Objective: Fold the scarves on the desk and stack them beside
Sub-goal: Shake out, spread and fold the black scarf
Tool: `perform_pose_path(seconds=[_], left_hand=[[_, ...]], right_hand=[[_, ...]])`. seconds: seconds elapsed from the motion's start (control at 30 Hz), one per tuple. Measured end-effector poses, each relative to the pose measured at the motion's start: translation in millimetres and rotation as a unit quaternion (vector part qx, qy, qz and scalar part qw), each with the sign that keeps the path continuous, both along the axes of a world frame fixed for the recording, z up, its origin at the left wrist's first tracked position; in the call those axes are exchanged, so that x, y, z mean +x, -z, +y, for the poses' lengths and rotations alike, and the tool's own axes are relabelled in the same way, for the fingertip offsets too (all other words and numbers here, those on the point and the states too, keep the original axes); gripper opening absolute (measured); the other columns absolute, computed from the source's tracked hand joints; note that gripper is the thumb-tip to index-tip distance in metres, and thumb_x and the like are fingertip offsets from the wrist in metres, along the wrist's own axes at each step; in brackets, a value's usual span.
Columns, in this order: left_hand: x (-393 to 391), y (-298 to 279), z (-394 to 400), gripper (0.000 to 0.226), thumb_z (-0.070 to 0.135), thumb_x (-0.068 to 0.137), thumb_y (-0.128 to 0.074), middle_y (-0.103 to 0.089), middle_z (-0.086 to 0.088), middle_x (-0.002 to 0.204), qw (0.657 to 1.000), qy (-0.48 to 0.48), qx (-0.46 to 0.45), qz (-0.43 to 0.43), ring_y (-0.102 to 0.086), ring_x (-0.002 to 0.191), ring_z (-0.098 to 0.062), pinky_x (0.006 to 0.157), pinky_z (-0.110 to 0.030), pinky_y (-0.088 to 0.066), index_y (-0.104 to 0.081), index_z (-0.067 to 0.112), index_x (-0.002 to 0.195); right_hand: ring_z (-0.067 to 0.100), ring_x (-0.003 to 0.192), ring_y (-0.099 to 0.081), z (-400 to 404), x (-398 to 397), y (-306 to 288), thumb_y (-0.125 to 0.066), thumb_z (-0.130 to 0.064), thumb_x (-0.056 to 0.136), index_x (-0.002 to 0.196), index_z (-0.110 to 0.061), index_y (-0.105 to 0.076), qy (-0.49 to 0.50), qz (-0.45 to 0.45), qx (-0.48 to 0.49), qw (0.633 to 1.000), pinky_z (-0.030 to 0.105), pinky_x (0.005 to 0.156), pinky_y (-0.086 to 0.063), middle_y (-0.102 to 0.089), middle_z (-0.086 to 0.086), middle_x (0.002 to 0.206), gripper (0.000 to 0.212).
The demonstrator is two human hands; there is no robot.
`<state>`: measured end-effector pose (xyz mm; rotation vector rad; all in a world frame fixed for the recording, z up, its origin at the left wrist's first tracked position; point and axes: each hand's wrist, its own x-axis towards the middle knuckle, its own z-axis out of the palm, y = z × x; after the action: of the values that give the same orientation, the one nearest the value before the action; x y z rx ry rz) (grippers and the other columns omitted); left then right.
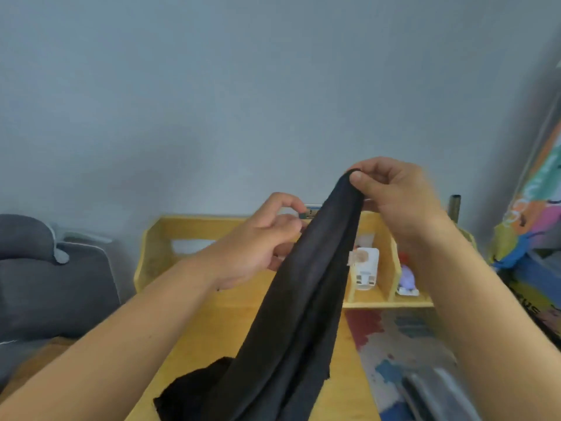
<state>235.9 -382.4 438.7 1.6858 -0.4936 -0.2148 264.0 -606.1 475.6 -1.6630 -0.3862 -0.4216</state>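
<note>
A long black scarf [303, 299] hangs bunched in the air above the yellow wooden desk [212, 323]. My right hand [397, 189] pinches its top end between thumb and fingers, raised high. My left hand [258, 241] is lower and to the left, fingers curled against the scarf's left edge; whether it grips the cloth is not plain. The scarf's lower end lies crumpled on the desk near the front edge. A patterned red, white and blue cloth [394, 344] lies on the desk at the right.
The desk has a raised back with shelf compartments holding a white box [365, 268] and a small purple figure [406, 281]. A grey chair [45, 278] stands at the left. Colourful fabric [534, 220] hangs at the right. A grey object [431, 393] lies at bottom right.
</note>
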Motion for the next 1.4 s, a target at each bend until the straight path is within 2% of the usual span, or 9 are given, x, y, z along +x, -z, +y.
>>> perform_pose_path(seconds=[0.1, 0.23, 0.43, 0.67, 0.87, 1.07, 1.2, 1.3, 1.4], left_hand=[[-1.0, -24.7, -1.1, 0.025, 0.011, 0.106, -0.050, -0.069, -0.004, 0.111, 0.999, 0.029, -0.023, 0.031, -0.062, 0.074, -0.022, 0.061, -0.036, -0.052, -0.050, 0.027, 0.126], [-2.1, -44.3, -19.7, 0.048, 0.022, 0.097, -0.069, -0.068, 0.007, 0.121, 0.994, 0.001, 0.099, -0.049, -0.073, 0.093, -0.018, 0.073, -0.035, -0.062, -0.042, 0.037, 0.134], [-4.0, -25.8, -32.7, 0.019, 0.036, 0.093, -0.071, -0.068, 0.018, 0.094, 0.949, -0.134, 0.187, -0.214, -0.066, 0.084, -0.003, 0.069, -0.021, -0.053, -0.063, 0.033, 0.110], [-1.3, -12.7, -41.0, 0.019, 0.024, 0.094, -0.071, -0.073, 0.011, 0.104, 0.987, -0.031, 0.077, -0.138, -0.069, 0.100, -0.010, 0.091, -0.036, -0.058, -0.069, 0.027, 0.112], [1.3, -1.3, -57.1, 0.024, 0.031, 0.091, -0.076, -0.073, 0.010, 0.096, 0.980, -0.078, 0.095, -0.155, -0.070, 0.088, -0.009, 0.069, -0.023, -0.052, -0.057, 0.034, 0.105], [2.3, 11.5, -22.7, 0.009, 0.025, 0.093, -0.073, -0.071, 0.006, 0.082, 0.986, -0.079, 0.074, -0.125, -0.069, 0.081, -0.009, 0.078, -0.030, -0.053, -0.065, 0.029, 0.094], [2.9, 29.8, -11.5, 0.013, 0.028, 0.099, -0.064, -0.063, 0.006, 0.087, 0.949, -0.146, 0.203, -0.194, -0.059, 0.079, -0.006, 0.075, -0.023, -0.045, -0.057, 0.028, 0.087], [-0.5, 41.2, -14.1, 0.019, 0.023, 0.100, -0.062, -0.062, 0.010, 0.090, 0.929, -0.212, 0.176, -0.247, -0.060, 0.083, -0.007, 0.072, -0.018, -0.044, -0.051, 0.034, 0.089], [-2.6, 48.7, -3.9, 0.019, 0.021, 0.101, -0.055, -0.058, 0.007, 0.080, 0.859, -0.301, 0.187, -0.370, -0.053, 0.069, -0.008, 0.063, -0.017, -0.041, -0.045, 0.029, 0.086]], right_hand=[[0.015, 0.083, -0.068, -1.6, 10.4, -32.0, -0.059, -0.008, 0.100, 0.092, -0.015, -0.070, -0.078, -0.030, 0.002, 0.996, 0.031, 0.078, -0.057, -0.073, -0.001, 0.085, 0.015], [0.016, 0.079, -0.062, 2.7, 10.5, -61.3, -0.058, -0.013, 0.096, 0.094, -0.007, -0.064, -0.202, -0.034, -0.037, 0.978, 0.028, 0.074, -0.054, -0.066, 0.002, 0.083, 0.008], [0.016, 0.077, -0.063, -12.8, 11.8, -67.0, -0.063, -0.018, 0.087, 0.089, -0.013, -0.069, -0.192, -0.050, -0.015, 0.980, 0.028, 0.071, -0.054, -0.067, 0.001, 0.081, 0.008], [0.014, 0.077, -0.062, -32.0, 16.2, -63.2, -0.067, -0.021, 0.085, 0.083, -0.024, -0.075, -0.170, -0.038, 0.026, 0.984, 0.029, 0.073, -0.052, -0.068, -0.002, 0.081, 0.009], [0.016, 0.071, -0.063, -45.4, 8.3, -53.9, -0.068, -0.019, 0.082, 0.087, -0.014, -0.072, -0.271, 0.022, -0.029, 0.962, 0.027, 0.069, -0.054, -0.066, 0.004, 0.079, 0.009], [0.012, 0.075, -0.063, -63.0, 8.4, -52.5, -0.066, -0.021, 0.085, 0.092, -0.012, -0.068, -0.132, -0.018, 0.002, 0.991, 0.025, 0.072, -0.054, -0.068, -0.002, 0.080, 0.011], [0.014, 0.078, -0.065, -60.7, 4.4, -51.3, -0.067, -0.022, 0.083, 0.091, -0.013, -0.070, -0.113, -0.022, -0.021, 0.993, 0.025, 0.075, -0.055, -0.071, 0.000, 0.082, 0.012], [0.015, 0.079, -0.066, -53.8, 1.5, -48.6, -0.067, -0.025, 0.082, 0.091, -0.013, -0.071, -0.113, -0.020, -0.041, 0.993, 0.025, 0.076, -0.055, -0.071, 0.001, 0.083, 0.015], [0.015, 0.076, -0.065, -52.4, -1.6, -47.6, -0.066, -0.020, 0.084, 0.091, -0.010, -0.069, -0.138, -0.012, -0.011, 0.990, 0.024, 0.073, -0.054, -0.070, 0.002, 0.082, 0.013]])
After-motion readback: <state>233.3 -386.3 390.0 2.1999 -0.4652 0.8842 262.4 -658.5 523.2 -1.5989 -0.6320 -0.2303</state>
